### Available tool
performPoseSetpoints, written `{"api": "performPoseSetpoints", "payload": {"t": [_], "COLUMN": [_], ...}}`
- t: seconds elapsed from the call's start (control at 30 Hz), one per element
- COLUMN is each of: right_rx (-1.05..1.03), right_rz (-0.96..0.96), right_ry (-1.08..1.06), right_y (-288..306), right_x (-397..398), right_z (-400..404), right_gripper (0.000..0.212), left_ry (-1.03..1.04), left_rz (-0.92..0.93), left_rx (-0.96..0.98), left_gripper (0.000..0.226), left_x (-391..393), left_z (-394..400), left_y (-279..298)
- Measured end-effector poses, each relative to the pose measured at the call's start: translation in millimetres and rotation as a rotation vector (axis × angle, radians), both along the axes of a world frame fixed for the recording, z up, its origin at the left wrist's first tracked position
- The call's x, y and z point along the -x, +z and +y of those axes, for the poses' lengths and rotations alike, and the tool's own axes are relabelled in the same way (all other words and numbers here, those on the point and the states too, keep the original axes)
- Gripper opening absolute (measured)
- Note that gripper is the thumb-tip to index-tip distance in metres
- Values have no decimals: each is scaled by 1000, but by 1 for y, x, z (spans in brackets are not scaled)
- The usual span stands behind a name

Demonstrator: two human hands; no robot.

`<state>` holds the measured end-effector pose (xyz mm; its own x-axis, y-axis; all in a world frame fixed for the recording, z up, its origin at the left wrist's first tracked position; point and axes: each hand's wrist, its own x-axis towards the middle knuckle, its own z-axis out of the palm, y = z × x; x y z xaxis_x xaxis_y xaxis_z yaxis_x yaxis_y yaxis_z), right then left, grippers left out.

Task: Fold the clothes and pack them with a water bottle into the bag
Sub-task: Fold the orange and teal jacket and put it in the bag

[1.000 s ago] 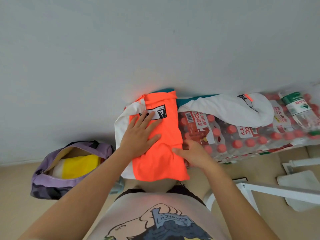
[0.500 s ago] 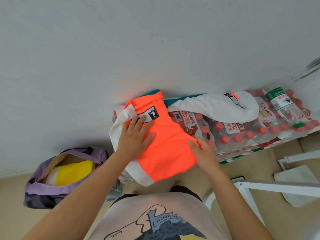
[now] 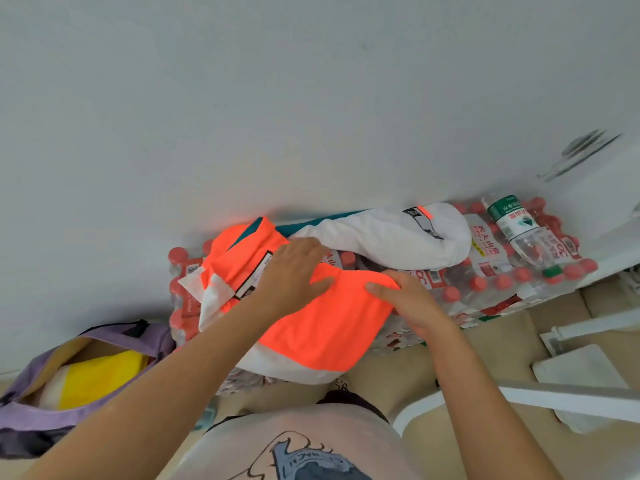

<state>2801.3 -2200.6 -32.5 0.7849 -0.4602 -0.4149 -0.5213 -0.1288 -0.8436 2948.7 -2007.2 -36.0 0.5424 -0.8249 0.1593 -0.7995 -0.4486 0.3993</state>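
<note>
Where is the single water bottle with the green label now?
In the head view, far right: the water bottle lies on the packs of bottles, right of the white garment.

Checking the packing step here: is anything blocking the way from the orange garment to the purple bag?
Nothing visible does. The orange garment lies on the bottle packs under both hands; the purple bag sits on the floor to its left, unzipped, with a yellow item already inside but room showing at the opening.

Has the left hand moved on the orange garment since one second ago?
Yes. The left hand has slid right, past the black label, toward the white garment.
</note>
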Motion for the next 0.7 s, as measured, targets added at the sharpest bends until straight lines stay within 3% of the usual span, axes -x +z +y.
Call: {"api": "performPoseSetpoints", "payload": {"t": [0.07,0.13,0.23,0.33,0.47,0.6,0.7], "right_rx": [-31,0,55,51,82,166,270], "right_rz": [-17,-6,6,-49,-109,-116,-146], "right_ry": [14,35,14,-88,-99,11,17], "right_y": [-2,-4,-7,-8,-18,-29,-35], "right_x": [-7,-13,-27,-50,-86,-115,-131], "right_z": [-8,-23,-55,-82,-93,-89,-91], "right_gripper": [10,14,14,5,14,20,23], "left_ry": [-123,-135,-19,82,184,299,565], "left_rz": [174,242,216,154,349,729,550], "left_rx": [-165,-340,-472,-582,-631,-575,-384], "left_gripper": [61,58,45,55,42,49,45], "left_x": [-7,-17,-35,-56,-79,-93,-104], "left_z": [-31,-51,-61,-51,-19,5,24], "left_y": [4,4,2,2,2,10,11]}}
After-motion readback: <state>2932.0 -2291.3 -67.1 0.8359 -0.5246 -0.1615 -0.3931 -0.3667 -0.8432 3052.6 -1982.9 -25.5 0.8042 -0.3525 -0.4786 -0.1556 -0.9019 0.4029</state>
